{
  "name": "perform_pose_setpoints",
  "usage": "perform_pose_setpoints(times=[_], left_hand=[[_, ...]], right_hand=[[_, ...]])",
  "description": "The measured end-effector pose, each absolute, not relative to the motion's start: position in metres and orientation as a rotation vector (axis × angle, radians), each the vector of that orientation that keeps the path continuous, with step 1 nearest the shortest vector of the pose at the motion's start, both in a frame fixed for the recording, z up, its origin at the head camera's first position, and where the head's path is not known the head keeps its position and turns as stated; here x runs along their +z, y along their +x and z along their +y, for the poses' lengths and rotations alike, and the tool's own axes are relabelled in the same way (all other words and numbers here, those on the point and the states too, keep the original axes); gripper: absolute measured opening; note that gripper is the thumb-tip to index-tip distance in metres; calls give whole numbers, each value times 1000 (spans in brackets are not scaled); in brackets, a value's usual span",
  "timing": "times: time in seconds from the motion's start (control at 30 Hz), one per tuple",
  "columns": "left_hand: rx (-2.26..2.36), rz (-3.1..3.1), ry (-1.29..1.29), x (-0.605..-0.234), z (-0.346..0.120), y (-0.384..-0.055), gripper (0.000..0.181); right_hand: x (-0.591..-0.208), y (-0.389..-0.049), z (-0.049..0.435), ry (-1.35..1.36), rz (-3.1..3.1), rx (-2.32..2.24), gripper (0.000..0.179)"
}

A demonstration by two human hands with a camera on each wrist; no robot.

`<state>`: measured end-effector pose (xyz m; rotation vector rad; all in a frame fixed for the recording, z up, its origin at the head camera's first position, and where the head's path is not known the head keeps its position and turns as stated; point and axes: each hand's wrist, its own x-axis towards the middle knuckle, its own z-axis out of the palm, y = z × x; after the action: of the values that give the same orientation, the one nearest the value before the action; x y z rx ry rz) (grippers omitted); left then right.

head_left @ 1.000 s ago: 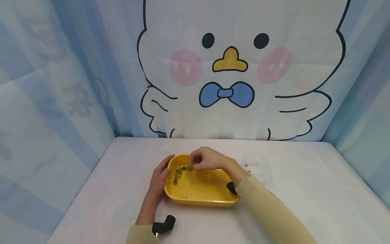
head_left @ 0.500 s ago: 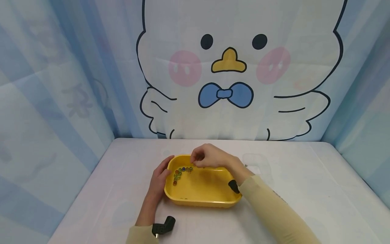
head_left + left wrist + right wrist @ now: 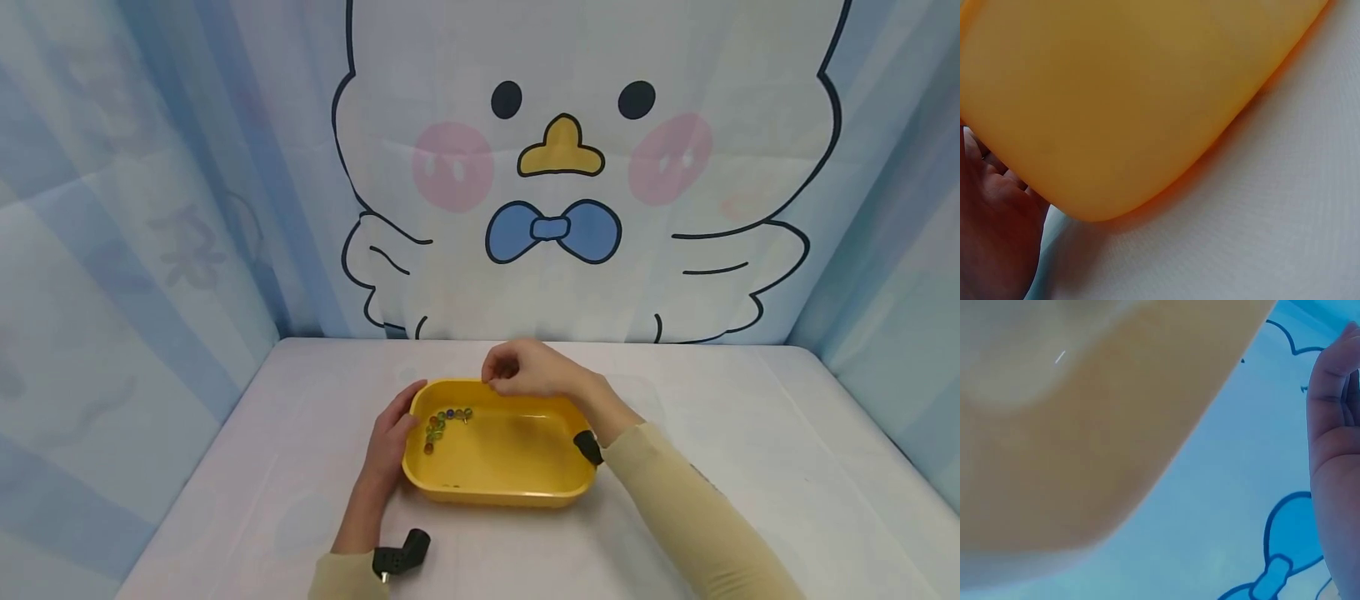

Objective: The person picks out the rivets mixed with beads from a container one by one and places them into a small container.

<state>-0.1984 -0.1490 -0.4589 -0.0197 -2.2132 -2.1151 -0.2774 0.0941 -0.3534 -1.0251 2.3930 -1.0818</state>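
A yellow tray (image 3: 495,500) stands on the table. Inside it, at its left end, several glass marbles (image 3: 441,421) make a bent line along the left and back sides. My left hand (image 3: 390,437) grips the tray's left end, thumb near the rim and fingers on the outside; the left wrist view shows the palm (image 3: 1004,231) against the tray's outer wall. Above the back rim is my right hand (image 3: 536,368), its fingers curled and thumb close to the index finger. Whether anything is between its fingertips, I cannot tell.
White cloth covers the table (image 3: 750,433). A curtain (image 3: 555,292) with a cartoon face and bow tie hangs behind it. Each wrist carries a black camera (image 3: 402,553). A faint clear container behind the right forearm is mostly hidden.
My right hand has moved up, back and slightly right, from the end of the marble line to above the back rim. My left hand keeps its grip on the tray.
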Motion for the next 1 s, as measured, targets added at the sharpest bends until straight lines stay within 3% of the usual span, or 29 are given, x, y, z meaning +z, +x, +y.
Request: perform_pose_setpoints(times=[1.0], left_hand=[[-2093, -2235, 6, -459, -149, -198, 56]], right_hand=[[-346, -268, 157, -928, 2492, -1170, 8]])
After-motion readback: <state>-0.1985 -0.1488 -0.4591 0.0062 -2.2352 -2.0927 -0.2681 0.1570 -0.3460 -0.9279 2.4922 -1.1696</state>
